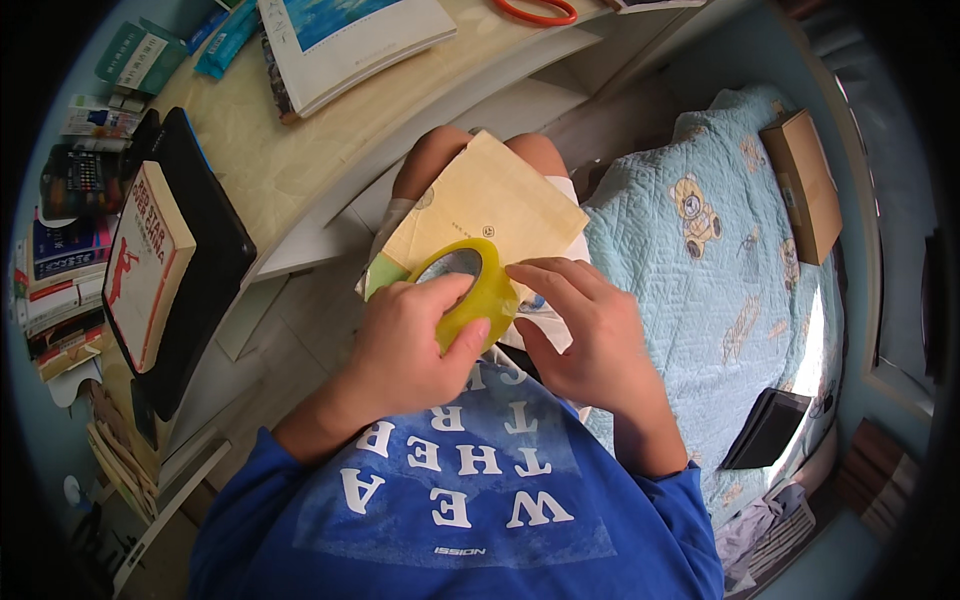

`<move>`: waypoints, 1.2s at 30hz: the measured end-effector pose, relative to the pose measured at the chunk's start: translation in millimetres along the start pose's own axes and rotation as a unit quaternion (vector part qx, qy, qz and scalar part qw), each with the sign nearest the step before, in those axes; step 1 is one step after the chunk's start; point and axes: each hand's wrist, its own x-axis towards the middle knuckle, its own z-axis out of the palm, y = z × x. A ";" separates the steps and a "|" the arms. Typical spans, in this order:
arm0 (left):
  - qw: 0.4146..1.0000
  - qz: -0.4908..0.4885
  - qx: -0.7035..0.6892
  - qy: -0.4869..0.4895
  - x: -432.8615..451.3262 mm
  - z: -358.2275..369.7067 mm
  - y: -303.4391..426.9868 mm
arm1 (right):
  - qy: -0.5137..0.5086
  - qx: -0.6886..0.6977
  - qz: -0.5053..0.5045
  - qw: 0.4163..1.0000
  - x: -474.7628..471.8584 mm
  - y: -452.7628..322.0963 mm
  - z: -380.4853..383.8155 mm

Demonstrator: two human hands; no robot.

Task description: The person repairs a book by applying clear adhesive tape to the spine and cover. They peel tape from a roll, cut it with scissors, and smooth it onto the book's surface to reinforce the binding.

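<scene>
A roll of yellowish clear packing tape (491, 281) is gripped in my left hand (409, 349), the fingers through its core and the thumb on its side. My right hand (589, 330) is at the roll's right side, its index finger and thumb apart near the tape's outer face. Whether those fingertips touch the tape is hard to tell. Beyond the roll, a worn cream-coloured book (487, 199) with a green corner lies across my thighs, its near part hidden by the roll and hands.
A curved desk (315, 157) on the left holds a white-covered book (360, 56), a black laptop-like slab (217, 225) with a paperback (150, 262) on it, and orange-handled scissors (536, 11). On the right, a bed with a blue quilt (667, 300) bears a cardboard box (802, 187) and a black folded case (765, 427).
</scene>
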 end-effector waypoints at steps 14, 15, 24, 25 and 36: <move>0.925 -0.121 -0.345 -0.100 -4.8 -22.4 9.8 | 0.053 0.006 -0.117 0.992 -2.8 9.3 -5.8; 0.924 -0.124 -0.346 -0.105 -4.7 -22.9 10.9 | 0.061 0.003 -0.134 0.989 -1.0 11.0 -5.7; 0.992 0.033 -0.115 -0.038 -5.6 -17.0 6.7 | 0.041 0.094 -0.050 0.993 4.8 -1.3 -8.7; 0.996 0.059 -0.067 -0.024 -4.6 -15.2 7.8 | 0.030 0.084 -0.036 0.995 5.5 -3.7 -6.6; 0.995 0.087 0.045 -0.035 -6.4 -9.6 12.1 | -0.015 0.193 -0.062 0.979 11.3 7.4 3.8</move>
